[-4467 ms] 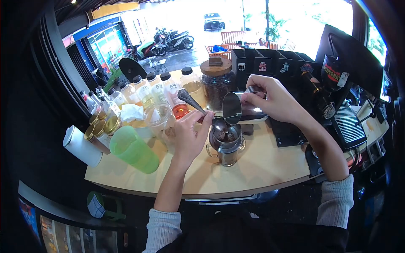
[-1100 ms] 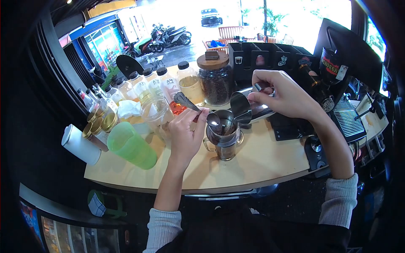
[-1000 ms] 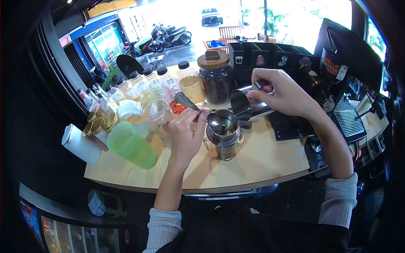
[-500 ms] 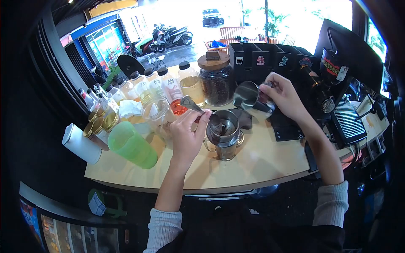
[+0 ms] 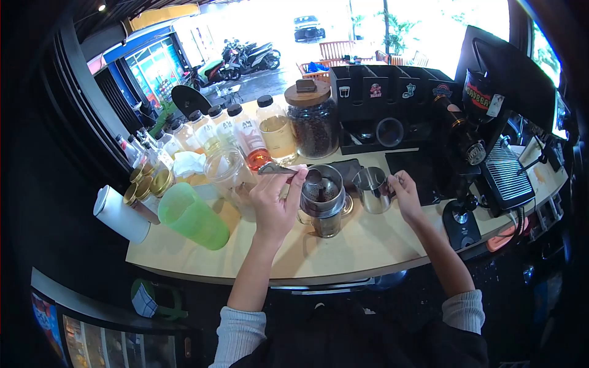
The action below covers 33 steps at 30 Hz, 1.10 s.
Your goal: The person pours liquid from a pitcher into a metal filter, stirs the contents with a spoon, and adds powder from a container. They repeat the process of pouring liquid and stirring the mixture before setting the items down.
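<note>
My left hand pinches a metal spoon, its handle pointing left and its bowl at the rim of a metal coffee dripper. Dark wet coffee shows inside the dripper, which sits on a clear glass mug. A second, small metal piece lies just right of the dripper, partly hidden. Close to the dripper's right side, my right hand is closed round the handle of a metal pitcher, held nearly upright low over the wooden counter.
Left of my left hand stand a clear plastic jug and a green tumbler. Bottles line the back left, beside a jar of coffee beans. A black organiser stands behind; an espresso machine is at right.
My right hand has brought the pitcher down and toward me, from raised and tilted to nearly upright beside the dripper. My left hand keeps the spoon at the dripper, its handle now more level.
</note>
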Available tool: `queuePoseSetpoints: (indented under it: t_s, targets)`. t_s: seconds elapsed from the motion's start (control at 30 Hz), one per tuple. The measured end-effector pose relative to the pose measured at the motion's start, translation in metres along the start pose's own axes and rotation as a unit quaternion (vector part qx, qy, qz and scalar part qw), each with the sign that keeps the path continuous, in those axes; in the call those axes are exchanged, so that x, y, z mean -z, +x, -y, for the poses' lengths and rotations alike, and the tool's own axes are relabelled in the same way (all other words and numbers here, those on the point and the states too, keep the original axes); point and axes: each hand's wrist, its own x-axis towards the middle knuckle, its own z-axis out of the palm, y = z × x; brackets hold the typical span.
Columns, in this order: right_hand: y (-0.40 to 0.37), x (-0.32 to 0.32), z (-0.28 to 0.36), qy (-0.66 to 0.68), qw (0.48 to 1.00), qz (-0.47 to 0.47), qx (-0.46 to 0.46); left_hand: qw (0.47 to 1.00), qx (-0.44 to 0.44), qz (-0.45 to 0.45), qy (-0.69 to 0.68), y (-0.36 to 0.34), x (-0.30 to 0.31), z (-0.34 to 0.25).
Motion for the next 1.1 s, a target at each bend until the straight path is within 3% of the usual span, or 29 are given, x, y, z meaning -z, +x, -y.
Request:
queuePoseSetpoints:
  t_s: [0.13, 0.37, 0.4, 0.43, 0.47, 0.53, 0.6, 0.67, 0.77, 0.87, 0.97, 1.03, 1.1]
  targets:
    - [0.005, 0.004, -0.035, 0.017, 0.999, 0.002, 0.035, 1.0, -0.012, 0.003, 0.008, 0.0, -0.001, -0.002]
    - [0.003, 0.015, -0.05, -0.001, 1.0, 0.0, 0.007, 0.998, -0.066, 0.011, -0.011, 0.0, -0.004, 0.0]
    - [0.006, 0.018, -0.04, -0.197, 0.98, 0.005, 0.04, 0.996, -0.089, 0.012, -0.003, 0.0, -0.004, 0.0]
    - [0.007, 0.02, -0.029, -0.385, 0.92, 0.009, 0.07, 0.996, -0.089, 0.013, -0.004, 0.0, -0.005, -0.001]
    - [0.007, 0.017, -0.012, -0.385, 0.92, 0.008, 0.071, 0.995, -0.095, 0.022, -0.001, 0.001, -0.006, -0.002]
    - [0.003, -0.004, 0.04, -0.442, 0.841, -0.011, 0.313, 0.994, -0.104, 0.03, 0.002, 0.004, -0.007, -0.005]
    - [-0.023, -0.041, 0.122, -0.29, 0.919, 0.114, 0.242, 0.989, -0.133, 0.056, 0.03, 0.008, -0.006, -0.011]
    - [-0.039, -0.062, 0.159, -0.182, 0.927, 0.207, 0.253, 0.983, -0.144, 0.098, 0.053, 0.009, -0.008, -0.009]
    - [-0.044, -0.085, 0.168, -0.2, 0.864, 0.198, 0.417, 0.973, -0.159, 0.149, 0.077, 0.007, -0.01, -0.013]
    - [-0.043, -0.087, 0.162, -0.219, 0.827, 0.225, 0.466, 0.969, -0.153, 0.18, 0.074, 0.006, -0.005, -0.007]
    - [-0.045, -0.081, 0.15, -0.238, 0.828, 0.208, 0.463, 0.982, -0.082, 0.151, 0.073, 0.0, -0.001, -0.003]
    - [-0.044, -0.078, 0.143, -0.239, 0.837, 0.201, 0.45, 0.986, 0.047, 0.16, 0.031, -0.012, -0.003, 0.01]
    - [-0.042, -0.075, 0.134, -0.219, 0.866, 0.194, 0.406, 0.986, 0.058, 0.153, 0.036, -0.02, -0.009, 0.019]
